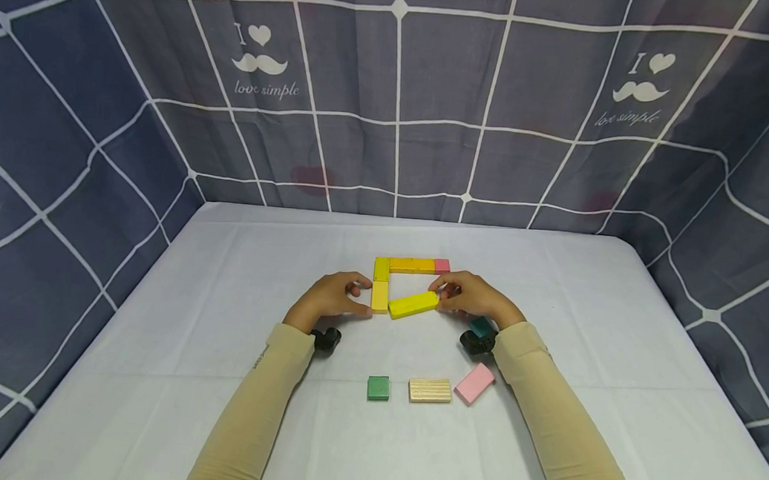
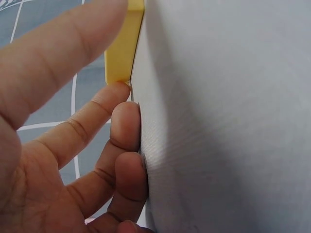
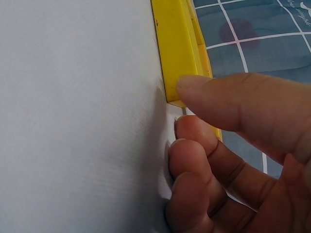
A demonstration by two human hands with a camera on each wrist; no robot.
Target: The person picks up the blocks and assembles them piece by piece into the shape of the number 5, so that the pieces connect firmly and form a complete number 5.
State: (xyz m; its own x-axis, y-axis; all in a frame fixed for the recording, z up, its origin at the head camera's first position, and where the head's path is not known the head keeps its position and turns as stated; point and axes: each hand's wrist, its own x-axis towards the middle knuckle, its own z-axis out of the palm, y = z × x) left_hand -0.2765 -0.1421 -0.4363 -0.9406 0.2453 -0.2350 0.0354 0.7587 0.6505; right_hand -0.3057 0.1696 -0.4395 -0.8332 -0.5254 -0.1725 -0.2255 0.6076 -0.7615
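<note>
In the head view, yellow blocks form an angular outline. An upright block (image 1: 382, 269) stands above a paler yellow block (image 1: 379, 298) on the left side, and a long yellow-orange block (image 1: 412, 265) ends at a small pink block (image 1: 442, 265) along the top. My left hand (image 1: 330, 294) touches the paler block's left side with thumb and index finger, its other fingers loosely bent. My right hand (image 1: 477, 295) pinches the right end of a bright yellow block (image 1: 413, 304), which lies tilted, its left end by the paler block. The right thumb (image 3: 194, 90) rests on that block.
Nearer the front of the white-covered table (image 1: 167, 373) lie a green block (image 1: 378, 388), a ridged tan block (image 1: 430, 390) and a slanted pink block (image 1: 475, 384). A dark teal block (image 1: 482, 327) sits beneath the right wrist, partly hidden. Grey checked cloth (image 1: 450, 73) surrounds the table.
</note>
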